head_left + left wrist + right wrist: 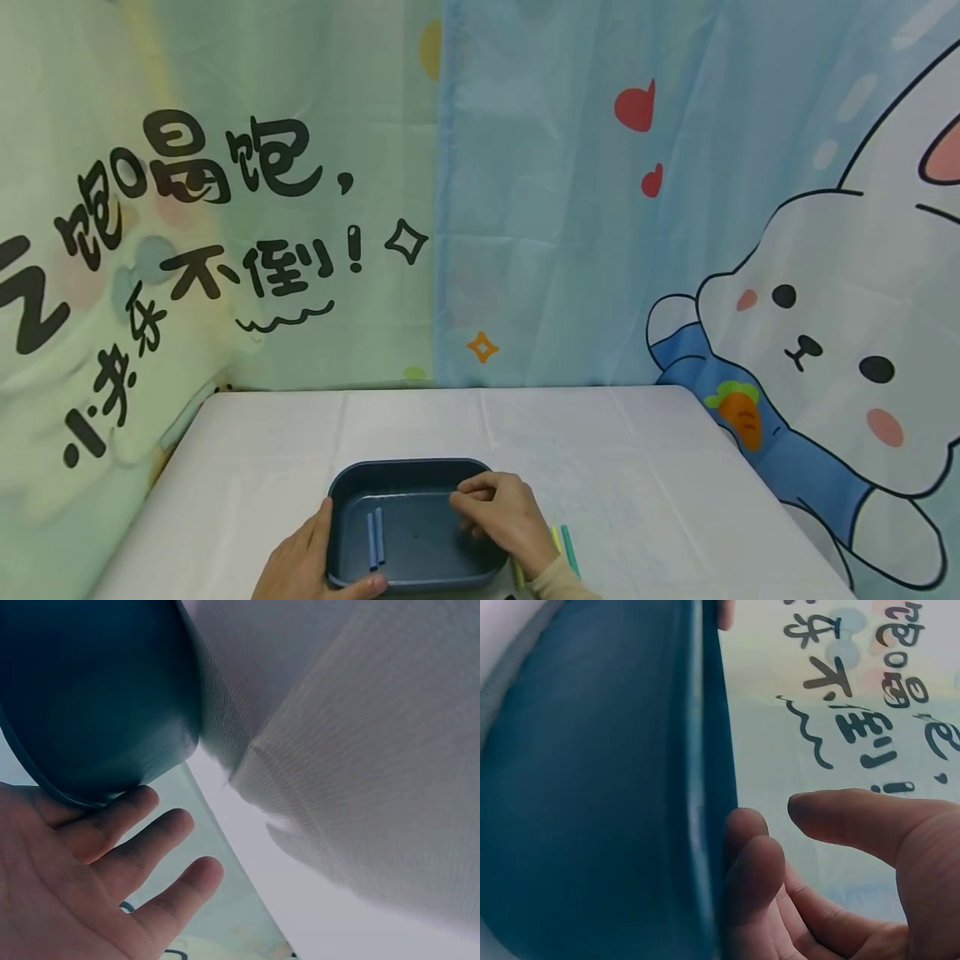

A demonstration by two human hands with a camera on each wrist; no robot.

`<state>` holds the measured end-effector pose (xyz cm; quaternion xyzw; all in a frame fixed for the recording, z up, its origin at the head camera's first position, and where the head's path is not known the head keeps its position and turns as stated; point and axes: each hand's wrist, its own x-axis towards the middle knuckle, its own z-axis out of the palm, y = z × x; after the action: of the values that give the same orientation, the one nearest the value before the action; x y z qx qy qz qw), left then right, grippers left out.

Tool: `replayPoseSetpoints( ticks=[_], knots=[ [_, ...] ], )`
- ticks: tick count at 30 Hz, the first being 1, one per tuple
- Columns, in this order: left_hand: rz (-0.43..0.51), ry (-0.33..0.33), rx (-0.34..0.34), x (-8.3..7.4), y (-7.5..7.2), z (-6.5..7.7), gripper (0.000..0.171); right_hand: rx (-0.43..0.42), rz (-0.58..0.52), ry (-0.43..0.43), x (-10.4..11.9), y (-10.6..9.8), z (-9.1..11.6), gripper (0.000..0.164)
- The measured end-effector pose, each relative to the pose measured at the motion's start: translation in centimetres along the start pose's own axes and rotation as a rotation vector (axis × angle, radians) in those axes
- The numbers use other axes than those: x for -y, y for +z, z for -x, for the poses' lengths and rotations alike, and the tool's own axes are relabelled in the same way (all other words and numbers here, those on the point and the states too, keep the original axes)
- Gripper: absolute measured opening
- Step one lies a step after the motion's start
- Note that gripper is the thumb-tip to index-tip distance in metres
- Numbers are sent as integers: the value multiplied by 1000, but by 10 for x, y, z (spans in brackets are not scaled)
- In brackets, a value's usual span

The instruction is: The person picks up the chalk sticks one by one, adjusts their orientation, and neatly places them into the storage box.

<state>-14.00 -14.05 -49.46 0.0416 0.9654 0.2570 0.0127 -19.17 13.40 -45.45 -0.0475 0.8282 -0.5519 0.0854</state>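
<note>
Pale curtains (pixel 540 250) printed with a cartoon rabbit (pixel 832 317) hang behind a white-covered counter (pixel 637 475). On it sits a dark blue tray (pixel 423 558) with two blue sticks (pixel 379 537) inside, toward its left. The left hand (pixel 300 562), fingers spread, touches the tray's left side; the right hand (pixel 512 518), thumb apart from its fingers, reaches over the right.

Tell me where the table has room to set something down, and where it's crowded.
The table is bare between the tray and the far edge, and widely right of the green stick. Inside the tray, bare floor lies between the blue sticks and the right hand. It's crowded by the tray's near right corner: sleeve, green stick, yellow sticks.
</note>
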Motion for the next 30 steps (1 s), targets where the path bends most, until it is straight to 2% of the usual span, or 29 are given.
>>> replayPoseSetpoints(
  ticks=[5, 16, 23, 30],
  knots=[
    [-7, 1, -2, 0, 0, -1, 134, -12, -56, 37, 0, -12, 3, 33],
    [6, -18, 15, -1, 1, -1, 134, -130, -91, 95, -12, -38, 10, 34],
    [1, -17, 4, -1, 1, 1, 135, -238, 16, 149, -24, -55, 15, 31],
    [-6, -7, -5, -2, 1, 1, 135, -286, 107, 218, -39, -74, 22, 32]
  ],
)
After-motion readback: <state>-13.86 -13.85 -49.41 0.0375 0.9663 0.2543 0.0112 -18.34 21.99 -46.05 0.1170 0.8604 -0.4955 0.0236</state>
